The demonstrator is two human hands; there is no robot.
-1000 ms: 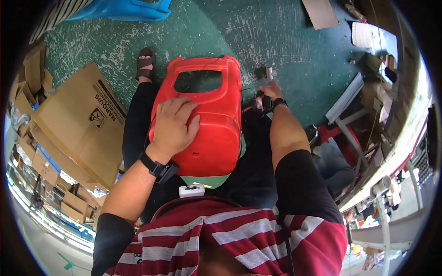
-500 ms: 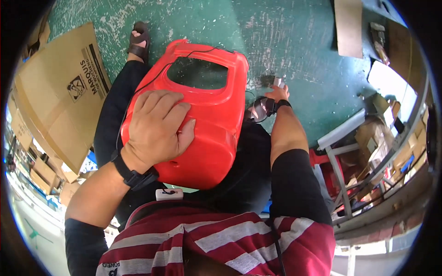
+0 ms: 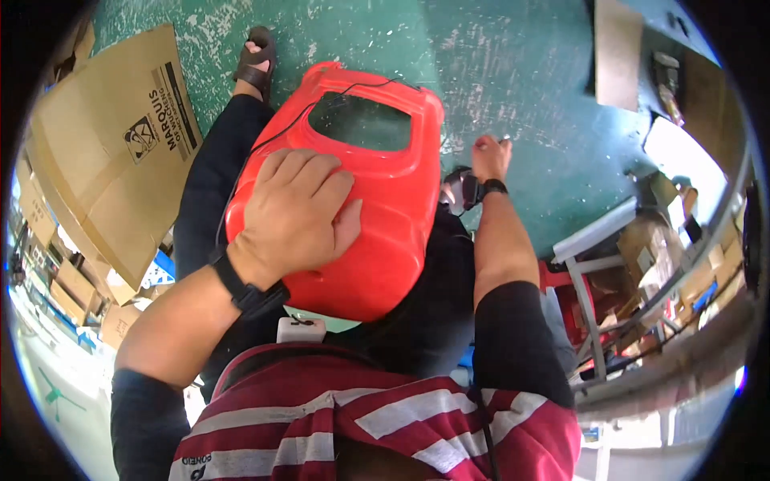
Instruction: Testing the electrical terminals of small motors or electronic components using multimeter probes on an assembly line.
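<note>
A red moulded plastic shell (image 3: 377, 232) with a large rectangular opening lies across my lap. My left hand (image 3: 298, 207) rests palm down on its left part, fingers laid over the surface and thumb apart. A thin black cable (image 3: 290, 120) runs over the shell's top edge and down its left side. To the right of the shell, my right hand (image 3: 491, 158) is low over the floor with its fingers curled together. Something small and pale shows at the fingertips, too small to name. My right foot, in a dark sandal (image 3: 460, 189), is just beside that wrist.
A large cardboard box (image 3: 112, 152) stands at the left. On the right are a grey metal frame (image 3: 589, 297), a red stool (image 3: 561, 309) and piled cartons. A flat cardboard piece (image 3: 618, 56) lies on the worn green floor (image 3: 521, 72). A small white device (image 3: 301, 329) is at my waist.
My right hand has closed and drawn up from the small pale object on the floor, which no longer shows there. My left hand stays on the shell; the whole view has shifted slightly.
</note>
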